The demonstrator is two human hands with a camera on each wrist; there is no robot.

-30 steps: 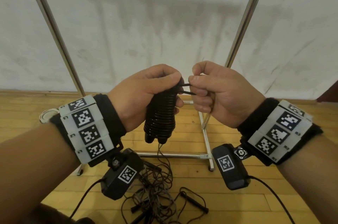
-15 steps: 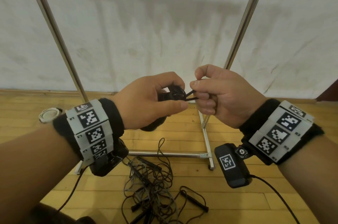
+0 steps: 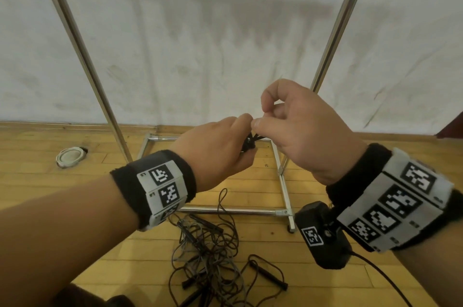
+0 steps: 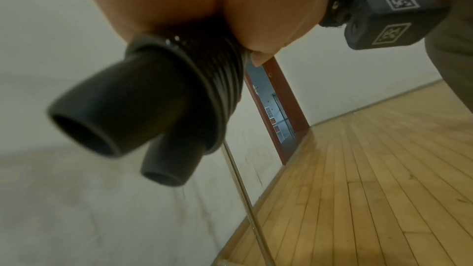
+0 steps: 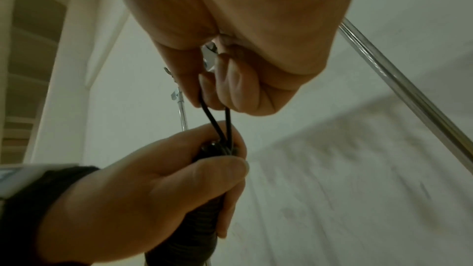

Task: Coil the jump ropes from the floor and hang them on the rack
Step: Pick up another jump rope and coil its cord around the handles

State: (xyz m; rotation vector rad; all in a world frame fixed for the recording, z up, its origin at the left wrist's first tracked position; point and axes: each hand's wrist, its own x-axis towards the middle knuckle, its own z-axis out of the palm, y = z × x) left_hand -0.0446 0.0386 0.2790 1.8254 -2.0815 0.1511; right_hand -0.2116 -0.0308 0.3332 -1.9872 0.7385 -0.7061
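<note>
Coiled jump rope (image 4: 204,80) in left hand (image 3: 215,153) (right hand (image 3: 298,131) pinching its loop (image 5: 220,124)).

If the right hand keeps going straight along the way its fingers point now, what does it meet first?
Almost at once, the left hand: the right hand pinches the thin black cord loop coming out of the coiled black jump rope bundle that the left hand grips. Depth beyond is unclear.

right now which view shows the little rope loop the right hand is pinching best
The right wrist view: the rope loop runs clear from the right hand to the left hand. The head view shows a sliver; the left wrist view none.
</note>
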